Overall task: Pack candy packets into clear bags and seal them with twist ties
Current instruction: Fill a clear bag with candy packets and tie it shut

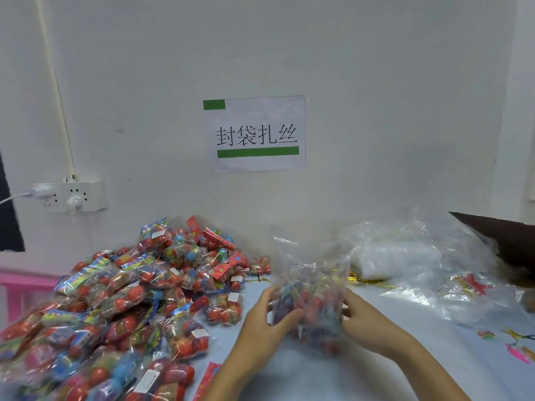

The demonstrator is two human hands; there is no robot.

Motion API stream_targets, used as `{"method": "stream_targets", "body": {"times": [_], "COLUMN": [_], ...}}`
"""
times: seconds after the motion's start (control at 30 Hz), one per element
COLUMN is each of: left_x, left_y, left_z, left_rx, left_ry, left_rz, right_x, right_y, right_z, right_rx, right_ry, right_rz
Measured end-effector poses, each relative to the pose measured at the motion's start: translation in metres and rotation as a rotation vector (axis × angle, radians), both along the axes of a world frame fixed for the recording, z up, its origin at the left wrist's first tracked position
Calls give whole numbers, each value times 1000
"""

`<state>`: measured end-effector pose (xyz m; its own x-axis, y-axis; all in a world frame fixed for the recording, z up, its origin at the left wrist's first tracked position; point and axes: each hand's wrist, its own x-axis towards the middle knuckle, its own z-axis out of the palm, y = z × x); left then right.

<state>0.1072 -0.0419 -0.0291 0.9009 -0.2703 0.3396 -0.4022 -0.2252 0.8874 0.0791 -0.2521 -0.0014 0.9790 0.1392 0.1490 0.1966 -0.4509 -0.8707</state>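
- Holding a clear bag (309, 287) upright between both hands, near the middle of the counter (376, 380) and a bit toward its front edge
- left hand (267, 316) grips the bag's left side, thumb curled across the front of it, fingers wrapped behind
- right hand (364, 322) clamps the right side the same way, fingertips pressing into the plastic
- bag is already stuffed with candy packets in its lower half, kinda blurry so I can't make out which ones; the top half is loose empty plastic standing up above the hands, mouth not tied
- big candy pile (121, 308) takes over the whole left side of the counter, from the back wall down to the front-left corner; its closest packets sit just beside the left hand
- gold twist ties (367, 280) lie behind the bag, toward the back edge, apart from both hands
- heap of empty clear bags (419, 256) fills the back-right part of the counter, up against the wall
- one packet inside crumpled plastic (466, 285) sits to the right, well apart from the right hand
- few small colourful bits (518, 345) near the right edge
- bare counter shows in front of the bag between the forearms, and off to the right of the right arm
- paper sign (254, 134) on the wall above, power strip (72, 196) on the wall at left
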Motion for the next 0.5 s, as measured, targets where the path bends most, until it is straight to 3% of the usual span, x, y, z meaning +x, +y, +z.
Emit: {"method": "stream_targets", "body": {"times": [0.2,0.5], "left_x": [3,-6], "left_y": [-1,-4], "left_z": [-6,3], "left_rx": [-2,44], "left_ry": [-108,-404], "left_rz": [178,168], "right_x": [-11,-9], "right_y": [-8,37], "right_z": [2,-19], "right_rx": [-53,118], "right_ry": [98,-187], "right_rz": [212,90]}}
